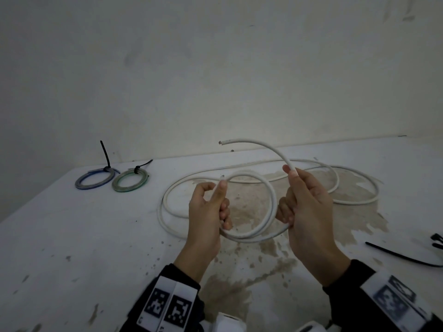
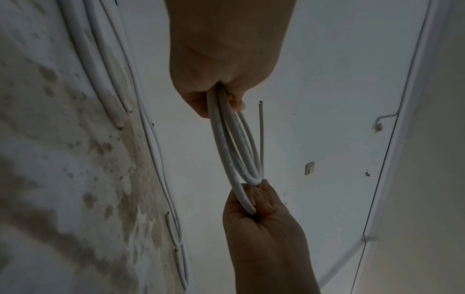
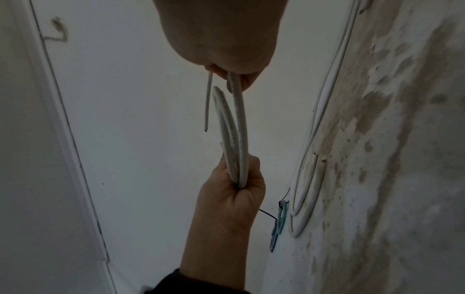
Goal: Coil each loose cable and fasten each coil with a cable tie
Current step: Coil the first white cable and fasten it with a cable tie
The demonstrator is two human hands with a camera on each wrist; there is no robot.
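Left hand (image 1: 208, 207): curled round the near-left side of the white cable (image 1: 271, 197) loops, centre frame.
Right hand (image 1: 309, 207): grips the loops' right side and the free end.
Slack: trails on the table (image 1: 72, 236) behind.
Advice: keep each turn matched; feed slack without twisting.

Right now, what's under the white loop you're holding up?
Under the loop held by both hands: stained table and the cable's slack. The hands cover part of the table.
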